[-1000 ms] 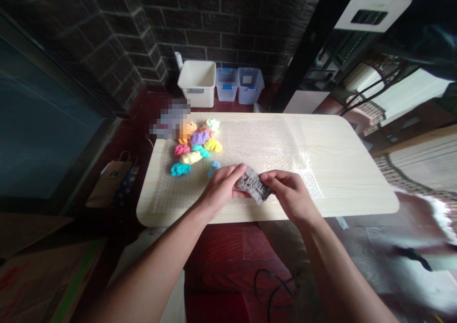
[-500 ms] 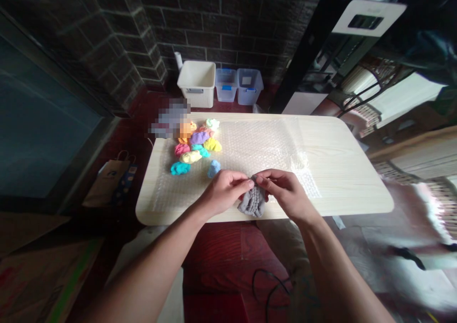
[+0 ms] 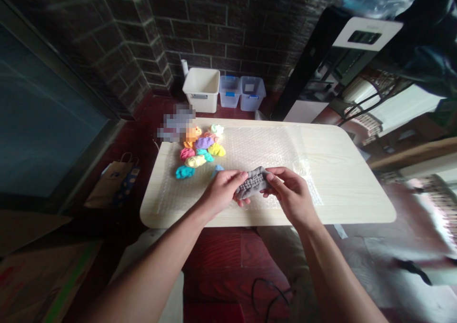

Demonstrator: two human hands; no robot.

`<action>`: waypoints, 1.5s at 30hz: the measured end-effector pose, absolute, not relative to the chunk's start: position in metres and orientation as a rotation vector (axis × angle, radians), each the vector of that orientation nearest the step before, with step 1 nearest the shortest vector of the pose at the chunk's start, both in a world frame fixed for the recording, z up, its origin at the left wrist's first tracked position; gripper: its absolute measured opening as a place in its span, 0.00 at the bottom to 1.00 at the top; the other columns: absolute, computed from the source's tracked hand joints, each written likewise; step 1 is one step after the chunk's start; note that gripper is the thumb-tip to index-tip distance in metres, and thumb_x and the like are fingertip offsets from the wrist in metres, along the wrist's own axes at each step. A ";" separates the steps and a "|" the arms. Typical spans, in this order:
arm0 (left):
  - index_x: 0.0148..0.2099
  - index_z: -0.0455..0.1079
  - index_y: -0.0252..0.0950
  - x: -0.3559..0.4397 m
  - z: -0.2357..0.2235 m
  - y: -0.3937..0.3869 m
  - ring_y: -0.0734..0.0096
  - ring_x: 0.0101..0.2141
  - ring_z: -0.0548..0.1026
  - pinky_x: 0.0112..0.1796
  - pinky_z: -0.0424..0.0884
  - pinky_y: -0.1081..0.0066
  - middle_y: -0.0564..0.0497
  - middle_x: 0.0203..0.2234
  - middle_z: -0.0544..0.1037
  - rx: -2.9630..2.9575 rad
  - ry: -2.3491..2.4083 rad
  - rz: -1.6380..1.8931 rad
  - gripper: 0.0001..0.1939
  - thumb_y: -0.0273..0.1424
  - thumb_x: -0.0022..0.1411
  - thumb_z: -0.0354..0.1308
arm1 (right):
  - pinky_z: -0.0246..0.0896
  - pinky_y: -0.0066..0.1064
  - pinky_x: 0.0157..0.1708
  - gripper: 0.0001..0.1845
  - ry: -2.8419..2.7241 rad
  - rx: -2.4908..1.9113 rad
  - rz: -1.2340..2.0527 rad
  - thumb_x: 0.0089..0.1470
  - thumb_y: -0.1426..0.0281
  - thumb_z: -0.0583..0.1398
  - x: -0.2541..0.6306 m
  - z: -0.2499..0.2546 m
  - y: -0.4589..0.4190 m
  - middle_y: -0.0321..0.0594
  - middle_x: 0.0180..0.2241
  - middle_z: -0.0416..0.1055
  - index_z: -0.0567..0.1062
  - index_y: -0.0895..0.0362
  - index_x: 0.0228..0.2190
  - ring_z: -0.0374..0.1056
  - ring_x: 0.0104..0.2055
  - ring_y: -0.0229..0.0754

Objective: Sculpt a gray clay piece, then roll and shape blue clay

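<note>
A soft grey piece with rows of small bumps is stretched at a slant between my two hands above the near part of the table. My left hand pinches its left end, thumb on top and fingers underneath. At the upper right end, the thumb and fingers of my right hand grip it. Whether it is cloth or clay I cannot tell. A small light-blue lump lies just beyond my left hand, partly covered by it. Farther left is a cluster of soft crumpled lumps, among them a purple one, a yellow one and a teal one.
Bubble wrap covers much of the pale wooden table. On the floor behind stand a white bin and two clear boxes, one of them a bluish box. A water dispenser rises at right. Paper bags sit at left.
The grey piece hung down from both hands' fingertips; now it is turned sideways and held by its two ends. My hands have moved farther apart, and the view has shifted slightly.
</note>
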State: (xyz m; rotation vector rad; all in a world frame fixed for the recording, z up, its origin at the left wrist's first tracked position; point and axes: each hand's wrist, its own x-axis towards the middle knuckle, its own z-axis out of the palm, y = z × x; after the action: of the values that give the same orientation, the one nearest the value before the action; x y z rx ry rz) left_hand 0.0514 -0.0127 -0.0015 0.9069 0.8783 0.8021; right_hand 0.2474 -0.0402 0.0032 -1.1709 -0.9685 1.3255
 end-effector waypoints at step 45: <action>0.34 0.77 0.29 0.053 -0.003 -0.014 0.75 0.24 0.72 0.26 0.70 0.76 0.50 0.23 0.75 1.211 0.779 0.715 0.19 0.42 0.68 0.61 | 0.71 0.35 0.36 0.08 -1.560 -1.153 1.081 0.61 0.65 0.69 0.260 0.015 -0.046 0.47 0.35 0.81 0.86 0.56 0.36 0.76 0.37 0.46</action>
State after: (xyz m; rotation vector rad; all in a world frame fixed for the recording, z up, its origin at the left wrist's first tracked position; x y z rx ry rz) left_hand 0.0532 -0.0135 -0.0026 1.2106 0.7787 0.7147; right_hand 0.2601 -0.0461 0.0151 -1.1529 -1.5601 1.0807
